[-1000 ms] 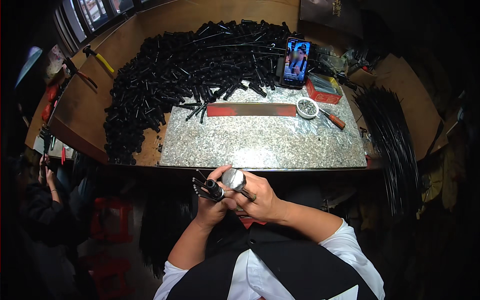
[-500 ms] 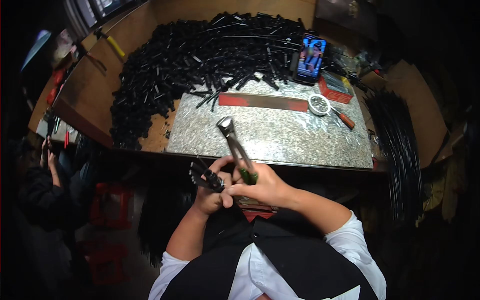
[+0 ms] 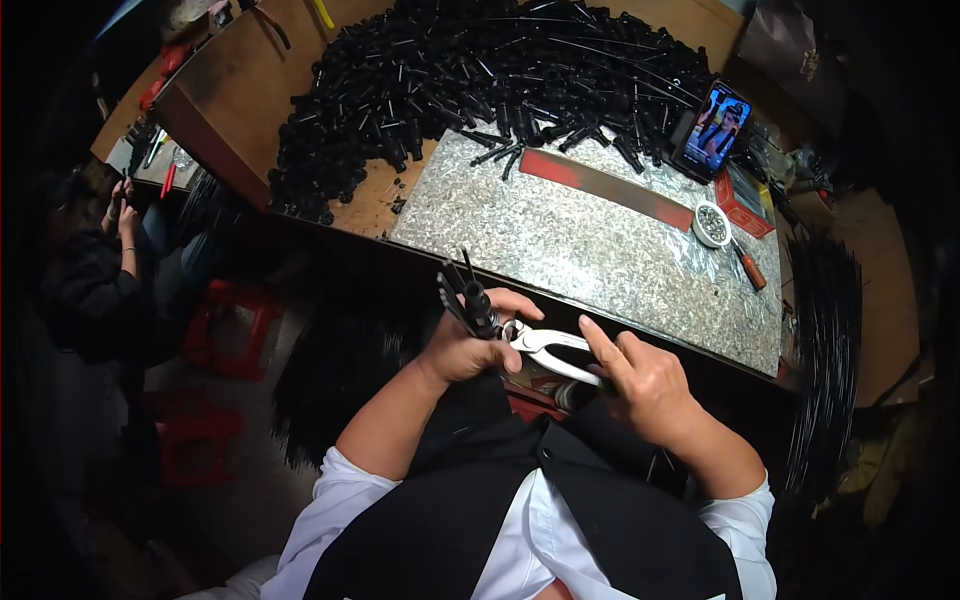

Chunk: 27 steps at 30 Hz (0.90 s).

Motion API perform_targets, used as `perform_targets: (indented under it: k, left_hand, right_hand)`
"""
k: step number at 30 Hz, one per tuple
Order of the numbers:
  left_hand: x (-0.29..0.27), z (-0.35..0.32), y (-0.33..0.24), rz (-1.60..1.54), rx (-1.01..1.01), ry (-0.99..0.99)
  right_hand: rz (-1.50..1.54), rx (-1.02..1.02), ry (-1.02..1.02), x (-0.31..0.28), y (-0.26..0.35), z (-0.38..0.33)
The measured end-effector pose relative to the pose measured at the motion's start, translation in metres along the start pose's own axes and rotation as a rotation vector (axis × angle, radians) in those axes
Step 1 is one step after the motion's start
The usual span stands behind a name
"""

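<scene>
Across the workbench (image 3: 250,110) spreads a heap of black parts (image 3: 470,80), and a grey stone slab (image 3: 600,250) lies nearer. Below its edge, the right hand (image 3: 645,385) grips silver pliers (image 3: 548,352), jaws meeting a black part (image 3: 470,300) clenched in the left hand (image 3: 470,345).

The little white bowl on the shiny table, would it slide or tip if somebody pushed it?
The small white bowl looks low and wide, so it would probably slide rather than tip. The speckled tabletop seems smooth, which likely helps sliding. Small pieces inside might rattle or spill.
</scene>
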State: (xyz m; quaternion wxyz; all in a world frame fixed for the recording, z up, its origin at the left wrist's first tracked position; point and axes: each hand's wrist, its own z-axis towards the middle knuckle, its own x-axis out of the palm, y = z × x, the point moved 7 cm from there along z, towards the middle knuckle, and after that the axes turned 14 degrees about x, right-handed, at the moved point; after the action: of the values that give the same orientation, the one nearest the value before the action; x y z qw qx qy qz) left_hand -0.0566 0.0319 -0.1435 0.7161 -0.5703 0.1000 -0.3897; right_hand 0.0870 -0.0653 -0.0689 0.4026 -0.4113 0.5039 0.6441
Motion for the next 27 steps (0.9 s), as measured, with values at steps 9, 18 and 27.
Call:
perform_targets:
  k: [9,18,27]
  left_hand:
    - [0.001,0.005,-0.004,0.140,0.053,-0.039]
    - [0.003,0.003,-0.001,0.203,0.087,0.003]
    - [0.011,0.004,-0.003,0.293,0.087,0.053]
  right_hand:
    - [0.001,0.053,-0.018,0.004,-0.001,-0.003]
    - [-0.141,0.001,-0.216,0.003,-0.005,-0.002]
    - [-0.246,-0.087,-0.179,-0.007,-0.008,-0.002]
